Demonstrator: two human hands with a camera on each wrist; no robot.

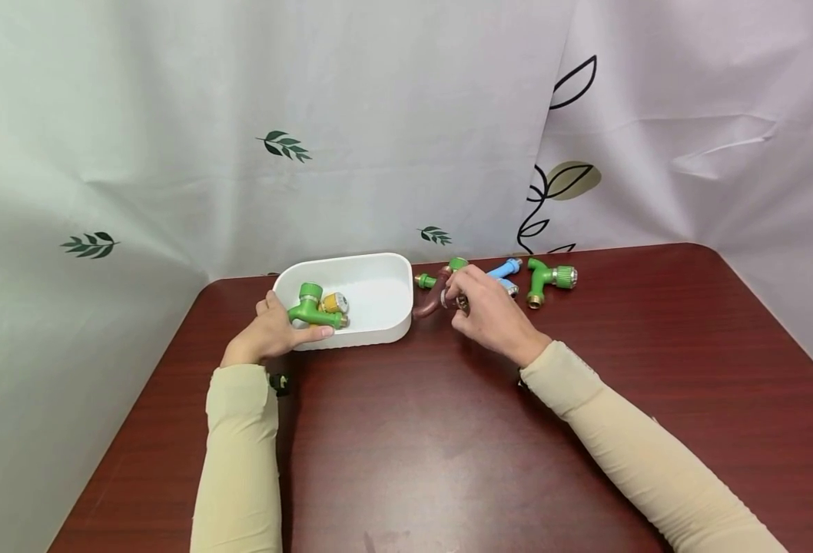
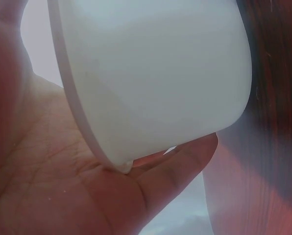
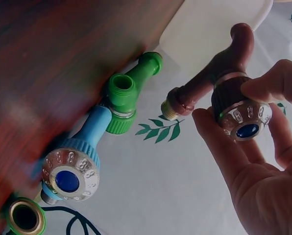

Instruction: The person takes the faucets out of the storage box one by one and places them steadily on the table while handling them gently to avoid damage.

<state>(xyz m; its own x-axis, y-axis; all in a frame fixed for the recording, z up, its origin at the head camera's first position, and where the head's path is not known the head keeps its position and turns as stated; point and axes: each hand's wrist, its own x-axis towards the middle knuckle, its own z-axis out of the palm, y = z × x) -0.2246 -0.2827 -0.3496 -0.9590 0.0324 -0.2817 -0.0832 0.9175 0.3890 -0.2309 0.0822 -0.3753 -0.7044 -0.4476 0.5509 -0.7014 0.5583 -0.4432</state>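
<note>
My right hand pinches a brown tap by its ribbed, silver-capped knob, thumb on one side and fingers on the other. In the head view the tap's spout overlaps the right end of a white tub. My left hand grips that tub at its left end, thumb along the front rim; the left wrist view shows fingers against the outer wall. Inside the tub, a green tap lies beside a yellow-knobbed tap, which it partly covers.
Right of the tub, a second green tap and a blue tap lie near the table's back edge, partly behind my right hand. Another green tap lies farther right. A white leaf-print curtain hangs behind the dark red table.
</note>
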